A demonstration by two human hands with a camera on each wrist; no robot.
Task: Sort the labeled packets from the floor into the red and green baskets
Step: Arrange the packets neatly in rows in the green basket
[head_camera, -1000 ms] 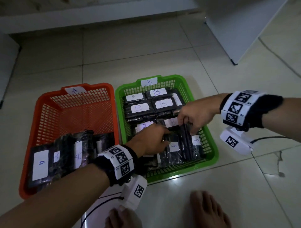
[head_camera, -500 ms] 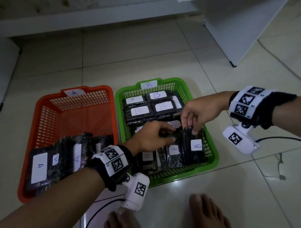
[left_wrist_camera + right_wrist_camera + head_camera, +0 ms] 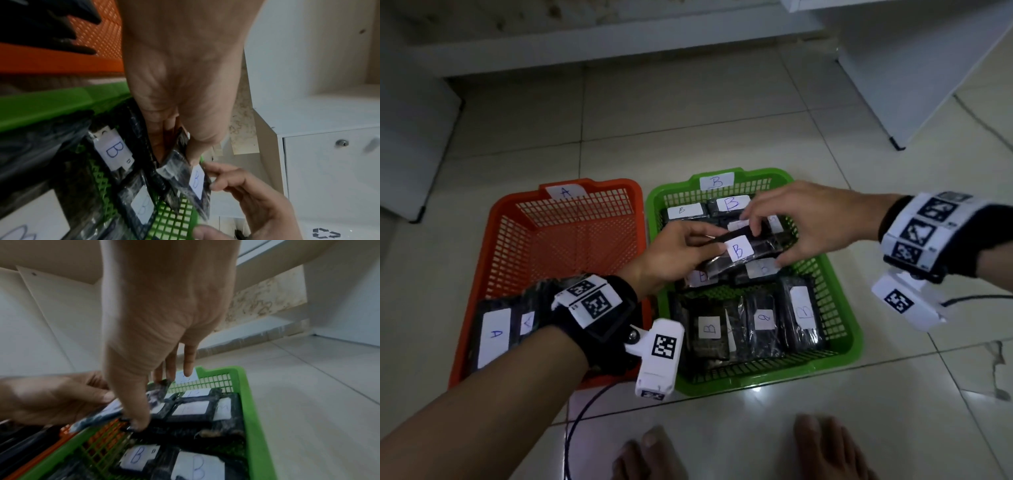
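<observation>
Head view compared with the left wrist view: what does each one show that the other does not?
Only the head view shows the A-labelled packets in the red basket and two bare feet. Only the left wrist view shows a white cabinet door with a lock. Both show the left hand and right hand holding one B packet over the green basket.

The red basket [image 3: 496,240] is orange-red mesh beside the green basket [image 3: 835,298]. The packets [image 3: 763,325] inside the green basket are glossy black with white labels (blue handwritten B). Both wristbands [image 3: 928,233] carry black-and-white square markers.
</observation>
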